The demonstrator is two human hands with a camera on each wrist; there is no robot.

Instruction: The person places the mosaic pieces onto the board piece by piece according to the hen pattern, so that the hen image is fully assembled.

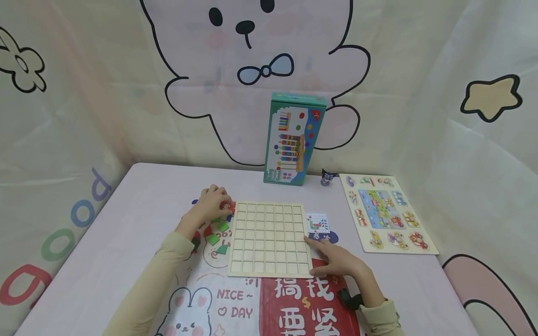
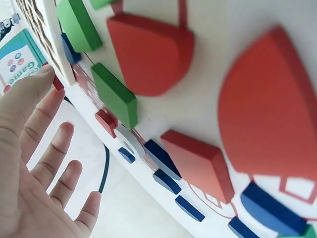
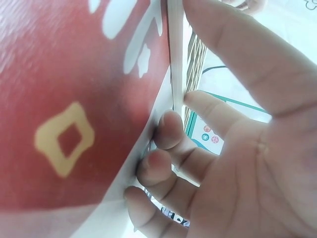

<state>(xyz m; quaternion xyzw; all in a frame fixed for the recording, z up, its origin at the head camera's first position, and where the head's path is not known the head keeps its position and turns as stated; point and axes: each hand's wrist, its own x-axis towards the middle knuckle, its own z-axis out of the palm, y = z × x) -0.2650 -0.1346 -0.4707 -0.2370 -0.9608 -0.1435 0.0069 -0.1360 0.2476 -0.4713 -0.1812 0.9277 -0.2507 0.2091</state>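
A square wooden grid board [image 1: 271, 240] with rows of recessed cells lies flat on the table between the hands. By its upper left corner, my left hand [image 1: 210, 204] pinches a small red block [image 2: 58, 82] between thumb and index finger, the other fingers spread. My right hand [image 1: 336, 259] rests at the board's right edge; thumb and index fingertip touch its side in the right wrist view. Loose flat blocks lie left of the board, among them a green block [image 2: 115, 94], a red block [image 2: 151, 54] and a blue block [image 2: 185, 208].
A small pattern card [image 1: 318, 223] lies right of the board. Farther right is a picture puzzle board [image 1: 388, 214]. A green game box [image 1: 294, 140] stands at the back, beside a small dark figurine [image 1: 327, 178]. The tablecloth [image 1: 105, 261] is printed.
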